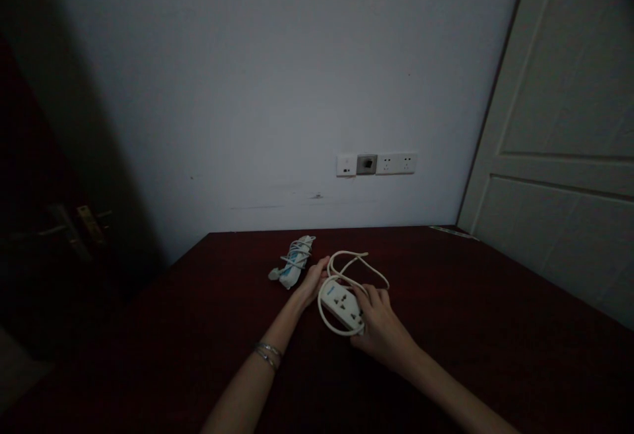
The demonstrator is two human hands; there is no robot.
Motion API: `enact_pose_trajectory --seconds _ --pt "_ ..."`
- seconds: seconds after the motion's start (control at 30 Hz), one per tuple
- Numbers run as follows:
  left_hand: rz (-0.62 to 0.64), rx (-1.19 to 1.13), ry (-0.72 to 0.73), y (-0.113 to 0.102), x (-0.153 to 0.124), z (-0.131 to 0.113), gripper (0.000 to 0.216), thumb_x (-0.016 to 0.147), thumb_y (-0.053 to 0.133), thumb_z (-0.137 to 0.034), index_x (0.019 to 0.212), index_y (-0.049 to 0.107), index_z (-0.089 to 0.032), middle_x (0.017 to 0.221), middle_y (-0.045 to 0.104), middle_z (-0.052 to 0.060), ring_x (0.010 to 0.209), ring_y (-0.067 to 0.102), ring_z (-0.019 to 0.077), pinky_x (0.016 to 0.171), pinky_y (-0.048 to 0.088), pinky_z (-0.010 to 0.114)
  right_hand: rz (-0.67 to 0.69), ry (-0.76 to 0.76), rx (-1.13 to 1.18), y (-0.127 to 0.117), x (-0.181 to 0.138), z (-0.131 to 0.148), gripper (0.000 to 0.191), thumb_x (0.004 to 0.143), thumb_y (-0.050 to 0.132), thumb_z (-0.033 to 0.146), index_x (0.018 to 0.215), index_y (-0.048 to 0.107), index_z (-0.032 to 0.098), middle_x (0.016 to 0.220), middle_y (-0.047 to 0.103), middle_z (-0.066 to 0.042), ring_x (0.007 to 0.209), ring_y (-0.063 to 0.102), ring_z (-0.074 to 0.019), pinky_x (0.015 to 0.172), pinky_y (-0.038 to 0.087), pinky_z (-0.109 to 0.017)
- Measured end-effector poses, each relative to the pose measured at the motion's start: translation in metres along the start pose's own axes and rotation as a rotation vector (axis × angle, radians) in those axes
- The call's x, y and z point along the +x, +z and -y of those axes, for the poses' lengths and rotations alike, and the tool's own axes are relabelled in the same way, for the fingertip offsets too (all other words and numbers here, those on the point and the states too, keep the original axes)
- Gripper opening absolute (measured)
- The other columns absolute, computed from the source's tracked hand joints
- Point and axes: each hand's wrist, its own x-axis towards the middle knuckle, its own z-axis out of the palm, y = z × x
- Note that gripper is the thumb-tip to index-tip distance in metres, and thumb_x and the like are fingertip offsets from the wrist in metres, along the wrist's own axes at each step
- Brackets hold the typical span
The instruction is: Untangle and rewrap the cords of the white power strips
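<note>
A white power strip (343,308) lies on the dark red table (198,328), its white cord (357,265) looped around and behind it. My right hand (377,329) rests on the strip's near right end, fingers curled over it. My left hand (313,281) touches the strip's far left side and the cord there, fingers partly curled. A thin bracelet sits on my left wrist. Just left of that hand lies a second bundled white cord with a blue-and-white wrap (293,267).
A row of wall sockets and a switch (376,164) sits on the white wall above the table's far edge. A white door (564,156) stands at the right. A dark door with a metal handle (64,229) is at the left.
</note>
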Motion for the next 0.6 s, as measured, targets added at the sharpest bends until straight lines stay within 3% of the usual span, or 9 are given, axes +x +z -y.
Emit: enact_pose_trajectory --seconds 0.17,0.3,0.47,0.6 --pt "-0.002 0.25 0.027 -0.006 0.0 -0.002 0.025 0.07 0.062 -0.034 0.073 0.059 -0.009 0.058 0.061 0.005 0.047 0.055 0.012 0.049 0.044 0.023 0.04 0.008 0.014 0.006 -0.002 0.011 0.086 0.048 0.063 0.017 0.131 0.039 0.015 0.125 0.042 -0.016 0.108 0.036 -0.0353 0.093 0.034 -0.045" --pt "-0.057 0.289 0.074 -0.007 0.003 -0.003 0.026 0.066 0.059 -0.016 0.092 0.061 -0.01 0.067 0.063 0.003 0.048 0.054 0.0088 0.048 0.042 0.019 0.095 0.034 0.021 0.01 -0.006 0.016 0.084 0.051 0.06 0.016 0.132 0.038 0.015 0.129 0.04 -0.015 0.106 0.039 -0.0331 0.091 0.036 -0.043" --pt "-0.089 0.364 0.117 -0.004 0.002 -0.005 0.038 0.068 0.05 -0.01 0.105 0.058 -0.012 0.077 0.062 0.003 0.052 0.056 0.0081 0.046 0.04 0.017 0.156 0.071 -0.003 0.008 -0.01 0.018 0.08 0.056 0.064 0.021 0.131 0.038 0.02 0.131 0.041 -0.013 0.107 0.042 -0.0322 0.086 0.04 -0.041" --pt "-0.093 0.411 0.122 -0.002 -0.002 -0.006 0.038 0.069 0.052 -0.012 0.107 0.055 -0.011 0.081 0.061 0.005 0.058 0.058 0.0109 0.049 0.042 0.02 0.174 0.038 -0.053 -0.009 -0.005 0.018 0.056 0.06 0.066 0.028 0.115 0.055 0.023 0.129 0.046 -0.011 0.112 0.043 -0.0316 0.088 0.039 -0.042"
